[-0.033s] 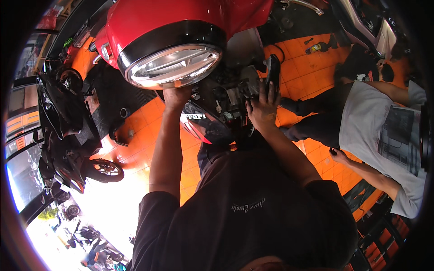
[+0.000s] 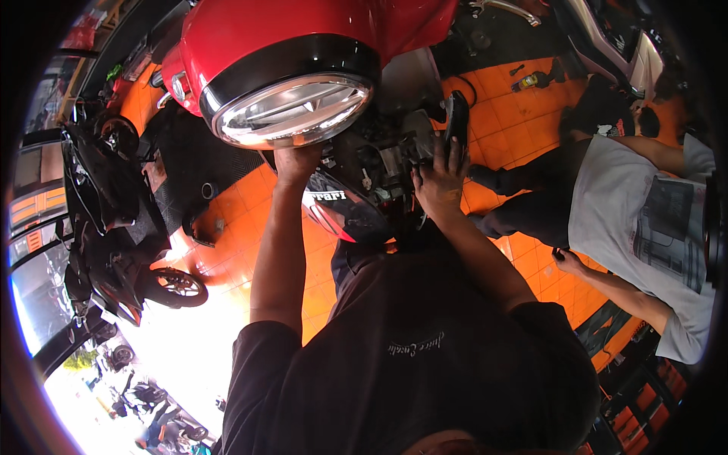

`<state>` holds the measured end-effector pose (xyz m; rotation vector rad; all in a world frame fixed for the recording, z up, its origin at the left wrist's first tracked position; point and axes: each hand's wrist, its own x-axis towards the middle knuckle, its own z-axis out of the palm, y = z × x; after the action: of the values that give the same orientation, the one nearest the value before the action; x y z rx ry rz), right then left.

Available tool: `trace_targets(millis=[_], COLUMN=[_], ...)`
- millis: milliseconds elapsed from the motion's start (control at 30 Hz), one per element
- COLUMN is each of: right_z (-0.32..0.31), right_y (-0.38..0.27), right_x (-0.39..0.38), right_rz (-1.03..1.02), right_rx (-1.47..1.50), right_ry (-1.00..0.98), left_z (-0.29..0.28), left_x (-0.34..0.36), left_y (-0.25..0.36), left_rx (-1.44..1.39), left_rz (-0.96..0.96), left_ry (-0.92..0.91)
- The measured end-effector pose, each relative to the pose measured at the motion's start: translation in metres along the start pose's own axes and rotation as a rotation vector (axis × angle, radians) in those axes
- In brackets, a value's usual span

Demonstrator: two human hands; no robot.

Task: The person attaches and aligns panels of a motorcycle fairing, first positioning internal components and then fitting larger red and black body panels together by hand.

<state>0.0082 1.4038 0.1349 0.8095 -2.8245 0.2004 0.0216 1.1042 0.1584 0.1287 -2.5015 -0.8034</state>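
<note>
A large oval headlight [image 2: 292,114] with a clear lens sits in the black-trimmed front of a red scooter body [image 2: 303,34]. Under its lower rim my left hand [image 2: 297,161] reaches up; the headlight hides its fingers, so what they grip does not show. My right hand [image 2: 441,178] lies over dark mechanical parts [image 2: 390,163] just right of the headlight, fingers stretched out and slightly apart, seemingly resting on them. A key [image 2: 367,180] is visible among those parts. Below them is a black and red panel [image 2: 345,212] with white lettering.
A black motorcycle [image 2: 114,220] stands at the left. At the right, another person in a grey shirt [image 2: 607,189] holds a small dark object in one hand. A bottle [image 2: 528,80] lies on the orange tiled floor [image 2: 500,114]; a black cylinder-like part [image 2: 209,189] is at the left.
</note>
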Motion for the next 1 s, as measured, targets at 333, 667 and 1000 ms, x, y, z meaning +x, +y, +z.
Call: trace_targets(millis=[333,667,1000], right_z=[0.006,-0.004,-0.01], right_y=[-0.002,-0.012,0.04], right_x=[0.007,0.026,0.024], right_rz=[0.067,0.041,0.063], right_rx=[0.027,0.014,0.549], right_ry=[0.094,0.113,0.215], left_z=[-0.008,-0.009,-0.033], left_x=[0.006,0.005,-0.022], left_y=[0.005,0.008,-0.004], left_rx=[-0.087,-0.255,-0.03], left_rz=[-0.016,-0.143,-0.165], left_ry=[-0.029,-0.01,0.104])
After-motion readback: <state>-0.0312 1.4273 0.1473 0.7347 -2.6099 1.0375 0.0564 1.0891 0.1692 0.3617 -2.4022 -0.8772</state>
